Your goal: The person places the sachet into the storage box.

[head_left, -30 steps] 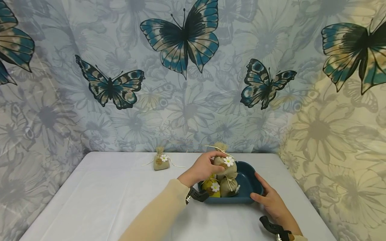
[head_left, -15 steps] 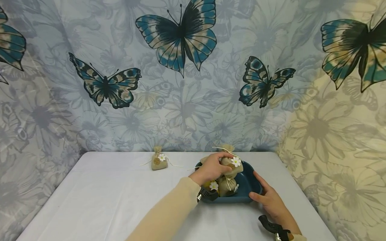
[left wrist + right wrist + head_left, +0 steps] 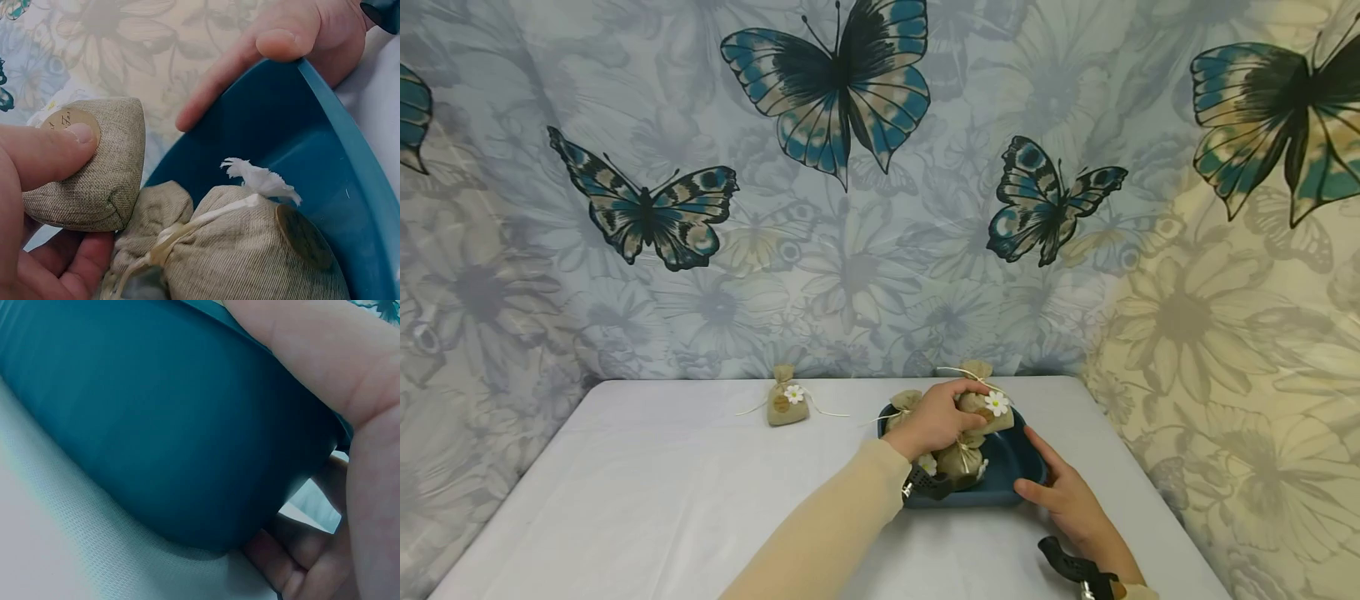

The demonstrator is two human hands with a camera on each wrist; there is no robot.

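Note:
My left hand [image 3: 936,421] pinches a beige linen drawstring sachet [image 3: 119,156] between thumb and fingers. The sachet, with a white daisy and a round brown label, is held above the back of a deep blue dish [image 3: 1006,471]. Below it inside the dish lies another beige sachet [image 3: 244,250], tied with cream cord. A third beige sachet [image 3: 904,403] shows at the dish's back left. More at the front left is mostly hidden by my left wrist. My right hand [image 3: 1075,500] grips the dish's right end, thumb at the rim and fingers along the outer wall.
One more beige sachet [image 3: 787,407] stands near the back edge of the white-covered table [image 3: 647,483], its cord ends spread sideways. Behind the table hangs a cloth [image 3: 865,275] printed with butterflies and flowers. Black straps circle both wrists.
The left hand has carried its sachet a little to the right over the dish, uncovering the sachet at the back left. The right hand keeps its grip; the view has shifted slightly.

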